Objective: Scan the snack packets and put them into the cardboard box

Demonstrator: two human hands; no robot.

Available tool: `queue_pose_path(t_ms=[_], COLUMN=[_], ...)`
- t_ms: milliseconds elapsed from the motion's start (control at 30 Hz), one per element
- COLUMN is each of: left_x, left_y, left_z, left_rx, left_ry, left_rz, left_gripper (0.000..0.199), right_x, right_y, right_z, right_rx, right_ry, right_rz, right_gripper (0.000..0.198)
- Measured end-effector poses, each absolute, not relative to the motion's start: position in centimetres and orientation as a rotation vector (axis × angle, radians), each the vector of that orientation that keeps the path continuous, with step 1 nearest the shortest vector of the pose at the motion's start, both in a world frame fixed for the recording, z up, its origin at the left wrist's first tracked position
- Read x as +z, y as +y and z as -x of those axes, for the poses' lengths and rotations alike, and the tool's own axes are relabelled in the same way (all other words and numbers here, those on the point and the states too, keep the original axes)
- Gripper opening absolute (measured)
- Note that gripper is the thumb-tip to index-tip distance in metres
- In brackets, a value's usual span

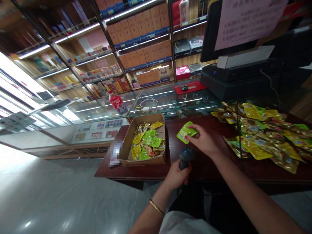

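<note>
My left hand is wrapped round the handle of a black barcode scanner, whose head shows a small blue light. Just beyond the scanner, my right hand pinches a green snack packet by its right side, above the dark wooden table. To the left stands an open cardboard box with several green, yellow and gold packets in it. A large heap of yellow, gold and green packets lies on the table at the right.
Behind the table runs a glass display counter bearing a red-labelled bottle, a white cable and a mouse on a red mat. A monitor rises at back right. Shelves of orange boxes line the wall.
</note>
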State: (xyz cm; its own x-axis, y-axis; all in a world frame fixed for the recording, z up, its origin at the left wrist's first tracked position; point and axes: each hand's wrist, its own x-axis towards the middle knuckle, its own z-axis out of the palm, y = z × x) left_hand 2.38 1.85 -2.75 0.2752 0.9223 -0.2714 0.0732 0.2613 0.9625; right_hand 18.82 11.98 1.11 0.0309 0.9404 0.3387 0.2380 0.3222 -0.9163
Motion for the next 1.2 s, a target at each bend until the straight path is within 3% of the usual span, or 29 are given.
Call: queue_pose_path(t_ms=[100,267,467,700,1067,1200], left_x=[-2.9,-3.6,-3.3,-3.0,-2.4,-2.5], left_y=[1.9,2.1,2.2,2.1,1.9,1.9], left_z=[-2.3,-2.0,-2.1,-2.3,-2.4,-2.4], left_rx=[0.797,0.819,0.783,0.839,0.855,0.873], left_ry=[1.128,1.142,1.154,1.167,1.19,1.194], left_rz=[-1.153,-1.169,-1.156,-1.145,-1.128,-1.105], left_gripper=[0.026,0.027,0.035,0.039,0.038,0.039], right_x=[3.7,4.0,-2.6,-5.5,-6.0,-5.5], right_y=[13.8,15.5,12.7,7.9,7.5,7.6], right_z=[-13.2,-10.1,-19.9,-27.1,-22.3,-20.4], right_rx=[0.977,0.712,0.318,-0.158,-0.106,0.003], right_ry=[-1.529,-1.617,-1.583,-1.637,-1.643,-1.745], right_rz=[0.926,0.983,1.446,1.794,1.762,1.713], right_gripper=[0.053,0.054,0.042,0.049,0.054,0.047])
